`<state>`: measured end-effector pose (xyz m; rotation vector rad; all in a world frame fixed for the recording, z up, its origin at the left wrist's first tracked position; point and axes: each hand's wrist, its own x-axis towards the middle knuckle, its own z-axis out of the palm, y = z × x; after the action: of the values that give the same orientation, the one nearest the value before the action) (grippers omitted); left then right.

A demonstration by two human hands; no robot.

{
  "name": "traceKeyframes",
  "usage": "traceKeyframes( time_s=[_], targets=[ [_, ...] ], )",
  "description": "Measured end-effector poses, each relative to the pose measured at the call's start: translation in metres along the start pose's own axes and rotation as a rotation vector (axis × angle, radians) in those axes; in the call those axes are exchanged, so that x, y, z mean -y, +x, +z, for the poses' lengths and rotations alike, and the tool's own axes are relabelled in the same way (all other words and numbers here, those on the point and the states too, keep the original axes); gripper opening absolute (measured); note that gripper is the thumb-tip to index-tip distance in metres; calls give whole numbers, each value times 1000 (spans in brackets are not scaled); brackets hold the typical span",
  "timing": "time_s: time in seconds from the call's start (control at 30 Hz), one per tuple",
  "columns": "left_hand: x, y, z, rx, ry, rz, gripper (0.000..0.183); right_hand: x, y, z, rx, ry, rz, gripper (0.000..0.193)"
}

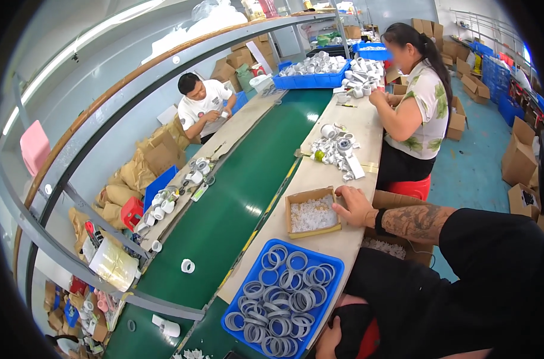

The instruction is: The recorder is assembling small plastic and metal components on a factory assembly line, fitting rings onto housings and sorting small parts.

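Note:
My right hand [357,206] is at the right wall of a small open cardboard box [291,222]. Its thumb and fingertips are on the rim near the far corner, and it seems to grip that edge. A heap of small clear plastic pieces [312,213] fills the box. Just nearer on the bench lies a blue tray [337,266] with many grey rings [278,295], loosely piled. Low in the view, my left hand [328,342] is only partly visible beside dark cloth, below the tray's right edge; its fingers are mostly hidden.
A green conveyor belt [236,173] runs left of the bench. White fittings [343,152] lie farther up the bench, before a seated co-worker [412,102]. Another person [203,107] works across the belt. A metal shelf frame [98,119] arches overhead; a carton [397,246] stands under my forearm.

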<state>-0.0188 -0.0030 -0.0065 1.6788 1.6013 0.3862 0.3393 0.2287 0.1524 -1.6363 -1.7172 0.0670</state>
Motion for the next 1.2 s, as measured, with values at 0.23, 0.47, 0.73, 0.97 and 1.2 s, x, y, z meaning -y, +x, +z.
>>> traceKeyframes(
  time_s=[0.23, 0.47, 0.73, 0.97, 1.2],
  targets=[
    [-31, -27, -30, 35, 55, -16, 64, 7, -6, -6, -16, -99, 32, 46],
    [-2, -2, -2, 5, 67, 49, 76, 3, 2, -7, 49, -58, -54, 57],
    [-7, -2, -8, -106, 59, 191, 69, 0, -1, -7, 47, -82, -57, 57],
    [16, -19, -12, -55, 33, 85, 67, 21, -1, 33, 44, -9, -49, 52],
    [-32, -16, -20, -64, 5, 94, 69, -83, -3, 0, 91, 127, 165, 57]
  ],
)
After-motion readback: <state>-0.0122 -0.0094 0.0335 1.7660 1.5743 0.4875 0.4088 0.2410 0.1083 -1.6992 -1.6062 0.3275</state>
